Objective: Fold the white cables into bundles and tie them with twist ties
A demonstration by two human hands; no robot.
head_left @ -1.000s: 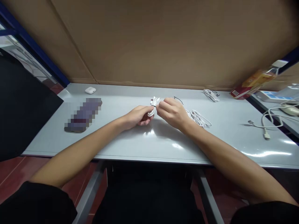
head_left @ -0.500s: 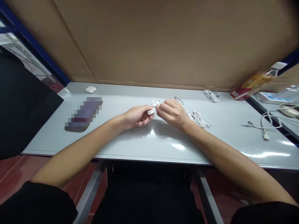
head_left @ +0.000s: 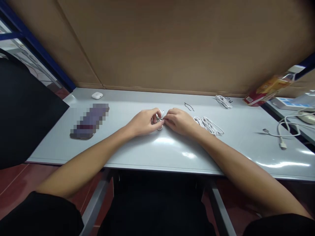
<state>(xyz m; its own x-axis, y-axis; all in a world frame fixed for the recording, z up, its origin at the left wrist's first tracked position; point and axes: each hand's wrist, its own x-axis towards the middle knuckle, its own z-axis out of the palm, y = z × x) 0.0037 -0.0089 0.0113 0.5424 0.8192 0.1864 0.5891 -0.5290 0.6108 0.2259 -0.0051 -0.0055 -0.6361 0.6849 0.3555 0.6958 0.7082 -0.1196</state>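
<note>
Gripping a white cable bundle (head_left: 160, 128) in the left hand (head_left: 144, 123), right hand (head_left: 180, 121) grip closed on a dark tie (head_left: 159, 119), coiled cable (head_left: 209, 125) right on worktop (head_left: 147, 154).

My remote feed shows a black left sleeve (head_left: 41, 213) and black right sleeve (head_left: 278, 224) ending at bare forearms (head_left: 93, 160), the left hand (head_left: 144, 122) and right hand (head_left: 179, 120) also bare; plain dark cloth (head_left: 157, 200) covers the lap (head_left: 157, 218).

Workstation, office or workshop type; which, not determinable. Pale grey counter (head_left: 140, 154), centre of frame. Brown partition panel (head_left: 159, 49), top. Blue framework (head_left: 46, 55), upper left. Red tiled floor (head_left: 14, 186), lower left. Adjoining work surface (head_left: 310, 133), right edge.
</note>
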